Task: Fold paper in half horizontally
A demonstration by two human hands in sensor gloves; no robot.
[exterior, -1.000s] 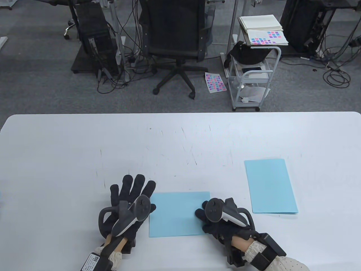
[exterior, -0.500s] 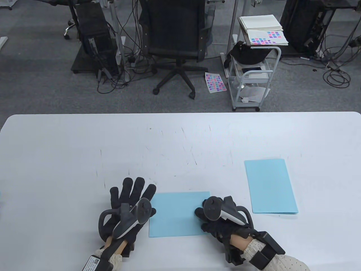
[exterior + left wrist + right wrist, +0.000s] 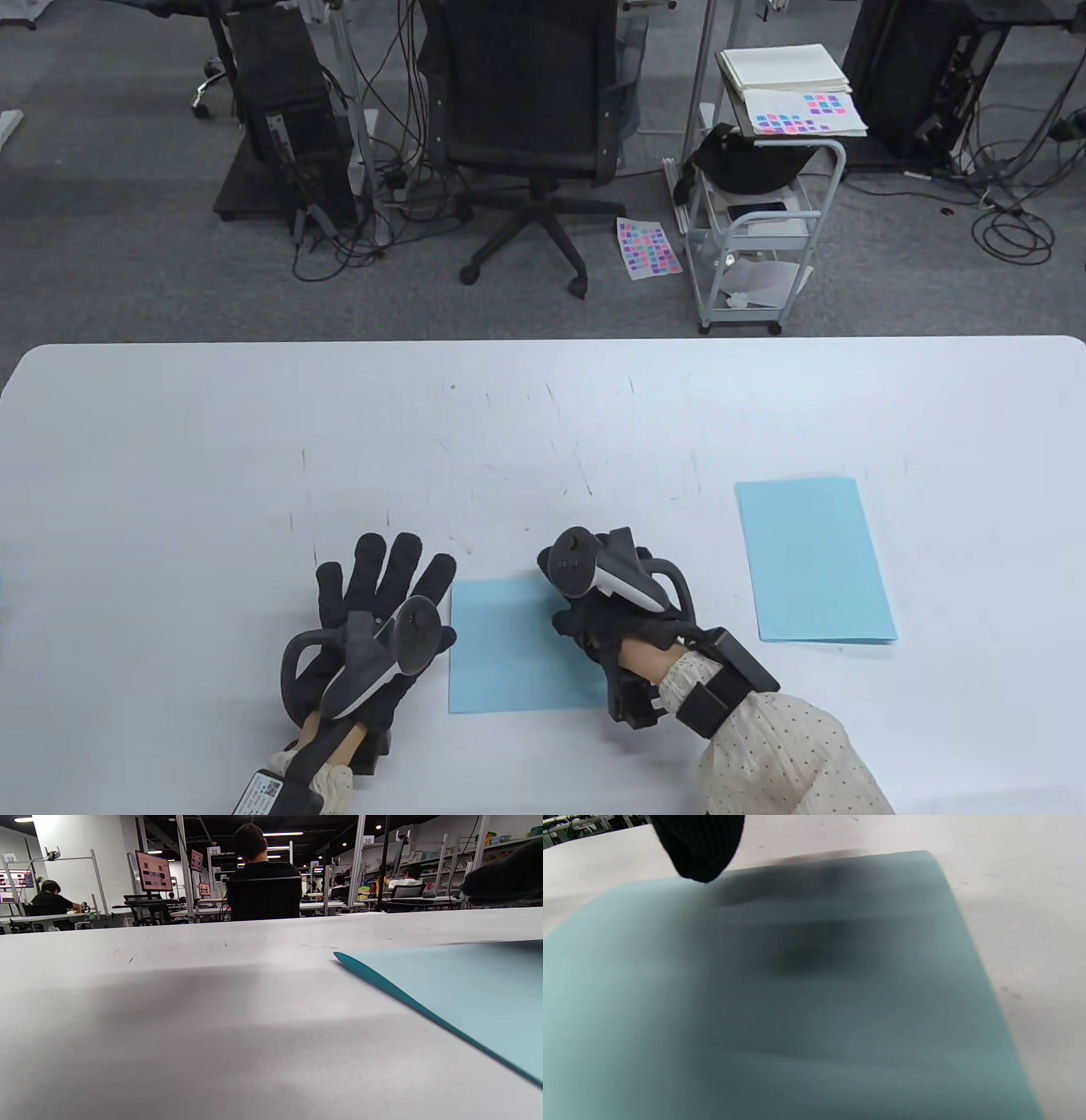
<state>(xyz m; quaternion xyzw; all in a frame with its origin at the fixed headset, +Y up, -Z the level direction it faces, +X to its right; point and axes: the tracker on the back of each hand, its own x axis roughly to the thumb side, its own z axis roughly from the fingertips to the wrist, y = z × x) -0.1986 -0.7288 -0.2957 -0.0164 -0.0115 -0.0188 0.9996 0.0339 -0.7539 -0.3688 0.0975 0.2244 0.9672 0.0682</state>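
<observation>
A light blue paper [image 3: 509, 649] lies on the white table [image 3: 212, 441] near its front edge. My left hand [image 3: 399, 586] rests flat on the table with its fingers spread, just left of the paper's left edge, the thumb beside that edge. My right hand [image 3: 577, 607] is curled over the paper's right part and holds that side. The grip itself is hidden under the hand and tracker. In the right wrist view the paper [image 3: 797, 984] fills the frame, blurred and close, bending down at its right side, with one fingertip [image 3: 698, 844] above it. The left wrist view shows the paper's left corner [image 3: 458, 993] lying flat.
A second light blue sheet or stack [image 3: 814, 560] lies to the right on the table. Beyond the far edge stand an office chair [image 3: 530, 127] and a white cart [image 3: 755, 246] on the floor.
My right hand has moved left and away from me, from the paper's right edge to over its right half. My left hand has shifted slightly left, still flat.
</observation>
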